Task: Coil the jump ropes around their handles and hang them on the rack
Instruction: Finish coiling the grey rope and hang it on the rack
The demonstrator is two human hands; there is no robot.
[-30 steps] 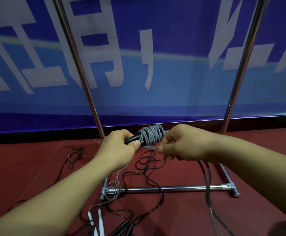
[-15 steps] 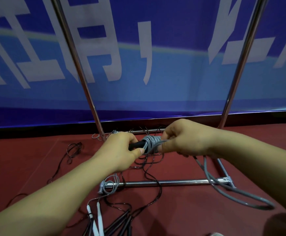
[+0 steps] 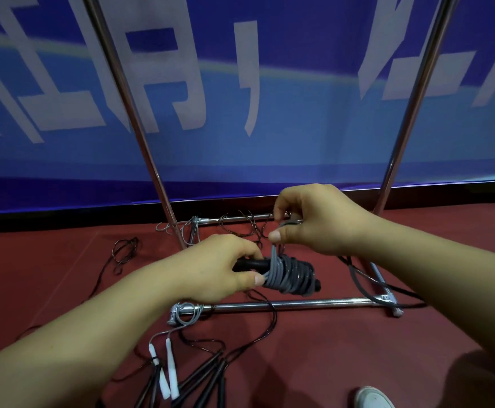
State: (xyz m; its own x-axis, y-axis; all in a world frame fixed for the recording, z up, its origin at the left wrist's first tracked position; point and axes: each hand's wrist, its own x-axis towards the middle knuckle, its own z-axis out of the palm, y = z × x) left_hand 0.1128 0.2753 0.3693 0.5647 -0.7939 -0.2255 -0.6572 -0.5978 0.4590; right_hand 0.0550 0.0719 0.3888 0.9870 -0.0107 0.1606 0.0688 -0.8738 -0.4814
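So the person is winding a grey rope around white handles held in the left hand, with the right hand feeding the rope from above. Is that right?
Not quite: the head view shows the handles held in the left hand are black, not white. The grey rope is wound around them, and the right hand feeds it from above.

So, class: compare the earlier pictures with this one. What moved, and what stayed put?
The right hand has lifted above the grey cord coiled around the black handles, pulling a strand upward. The bundle sits lower in view. The left hand keeps gripping the handle end. The loose ropes on the red floor and the chrome rack stayed.
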